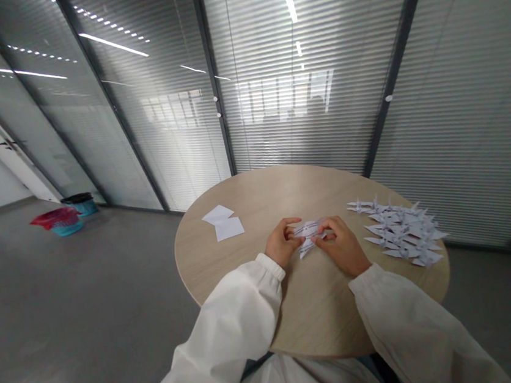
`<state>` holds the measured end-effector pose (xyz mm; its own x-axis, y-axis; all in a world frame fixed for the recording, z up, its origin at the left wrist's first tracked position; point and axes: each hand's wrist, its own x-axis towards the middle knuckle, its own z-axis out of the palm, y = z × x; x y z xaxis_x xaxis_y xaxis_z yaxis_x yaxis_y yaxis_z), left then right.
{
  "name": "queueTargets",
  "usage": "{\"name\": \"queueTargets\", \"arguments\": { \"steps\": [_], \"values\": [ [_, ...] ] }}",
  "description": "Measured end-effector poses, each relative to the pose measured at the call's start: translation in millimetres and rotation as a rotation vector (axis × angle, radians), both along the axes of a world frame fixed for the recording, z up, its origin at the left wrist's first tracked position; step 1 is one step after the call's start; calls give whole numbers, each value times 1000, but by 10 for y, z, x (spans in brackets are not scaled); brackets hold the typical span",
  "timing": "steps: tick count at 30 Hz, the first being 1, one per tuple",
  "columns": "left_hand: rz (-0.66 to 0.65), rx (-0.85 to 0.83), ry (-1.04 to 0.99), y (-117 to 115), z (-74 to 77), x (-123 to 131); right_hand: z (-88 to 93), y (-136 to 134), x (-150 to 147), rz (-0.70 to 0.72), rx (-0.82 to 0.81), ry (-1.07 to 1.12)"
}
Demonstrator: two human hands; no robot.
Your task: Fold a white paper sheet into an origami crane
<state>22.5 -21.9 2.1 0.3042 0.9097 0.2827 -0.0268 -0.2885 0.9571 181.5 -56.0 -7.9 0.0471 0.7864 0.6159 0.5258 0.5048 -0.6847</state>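
Observation:
My left hand [282,244] and my right hand [339,244] meet above the middle of a round light-wood table [283,194]. Between them, both hands pinch a folded white paper piece with dark printing [307,232], its pointed end hanging toward me. To the right of my right hand lies a heap of several folded paper cranes [401,232]. Left of my left hand, a few flat white paper sheets [222,223] rest on the tabletop. White sleeves cover both my forearms.
Behind the table stands a glass partition with grey slatted blinds [298,82]. A red-lined teal basket [62,221] and a dark-rimmed teal bin [79,203] sit on the grey floor at the far left, near a white door [1,146].

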Motion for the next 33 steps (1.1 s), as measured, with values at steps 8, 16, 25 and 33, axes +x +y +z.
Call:
{"name": "queueTargets", "arguments": {
  "steps": [8, 16, 25, 33],
  "values": [
    [53, 14, -38, 28, -9, -2, -41, 42, 16, 76, -104, 217],
    [2, -32, -158, 9, 26, -22, -47, 58, 55, 143, -174, 359],
    [0, -104, -54, 39, -24, -24, -28, 52, 84, 83, -162, 305],
    [65, -19, 95, 76, -82, -46, -32, 34, 82, 38, -171, 158]
  ]
}}
